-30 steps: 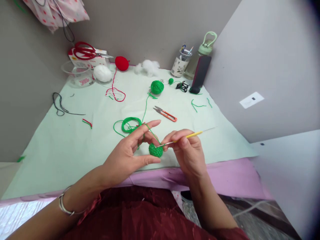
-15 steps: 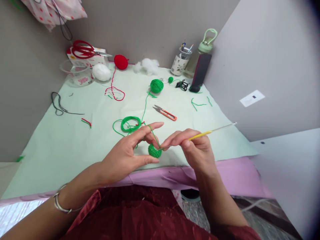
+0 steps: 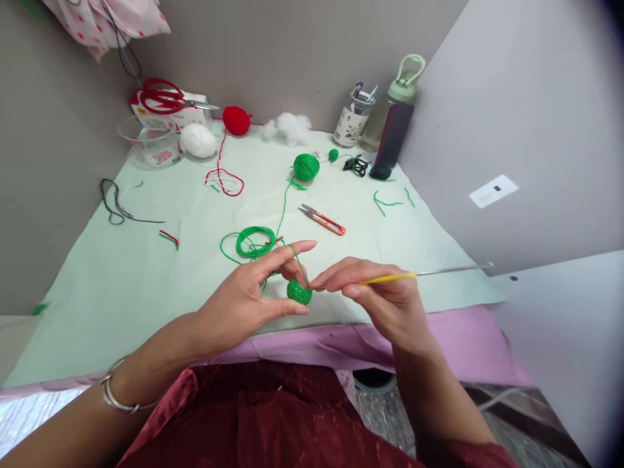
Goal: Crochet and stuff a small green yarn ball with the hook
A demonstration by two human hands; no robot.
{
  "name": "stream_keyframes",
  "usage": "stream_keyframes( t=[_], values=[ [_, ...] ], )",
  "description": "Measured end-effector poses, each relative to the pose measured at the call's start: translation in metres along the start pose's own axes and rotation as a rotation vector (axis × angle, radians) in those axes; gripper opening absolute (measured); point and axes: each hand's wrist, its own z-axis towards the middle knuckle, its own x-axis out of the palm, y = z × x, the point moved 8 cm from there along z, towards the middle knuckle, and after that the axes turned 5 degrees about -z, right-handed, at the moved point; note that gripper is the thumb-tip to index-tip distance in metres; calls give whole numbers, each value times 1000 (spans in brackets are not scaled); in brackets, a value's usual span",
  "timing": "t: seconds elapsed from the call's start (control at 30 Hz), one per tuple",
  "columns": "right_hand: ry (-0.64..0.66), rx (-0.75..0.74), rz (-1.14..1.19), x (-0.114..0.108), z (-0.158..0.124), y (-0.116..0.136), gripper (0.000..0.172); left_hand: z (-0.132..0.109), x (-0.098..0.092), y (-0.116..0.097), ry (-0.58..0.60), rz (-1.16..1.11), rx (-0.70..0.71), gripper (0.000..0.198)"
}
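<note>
Left hand (image 3: pixel 238 300) holds green piece (image 3: pixel 298 292); right hand (image 3: pixel 385 296) holds yellow hook (image 3: pixel 390 278) at its edge. Snips (image 3: pixel 322 220) lie beyond, near coil (image 3: pixel 256 242).

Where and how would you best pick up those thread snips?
Probably by the orange handles of the thread snips, coming from the near right: they lie flat, handles toward the right hand, bare blades pointing away to the far left.
</note>
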Motion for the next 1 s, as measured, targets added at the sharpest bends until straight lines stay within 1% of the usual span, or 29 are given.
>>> stream_keyframes(
  t=[0.07,0.13,0.3,0.37,0.43,0.6,0.73,1.0],
  values=[
    [22,-22,-23,1,0,3,16,0,-1,-1,-2,9,-1,74],
    [1,-33,6,0,0,3,15,0,-1,-4,-4,-2,19,73],
    [-133,9,204,-2,-2,-12,17,-1,-2,-13,-19,-26,114,73],
    [-143,42,290,1,-2,-18,17,-3,-2,-15,-19,-7,146,74],
    [-137,58,320,4,-2,-20,18,-4,-2,-15,-22,10,152,73],
    [-95,4,233,3,1,-9,16,-4,0,-13,-15,-12,138,71],
    [-72,-13,137,0,2,0,13,-2,0,-14,-21,13,133,69],
    [-49,38,122,2,1,-5,18,-1,-4,-17,-17,101,146,68]
  ],
)
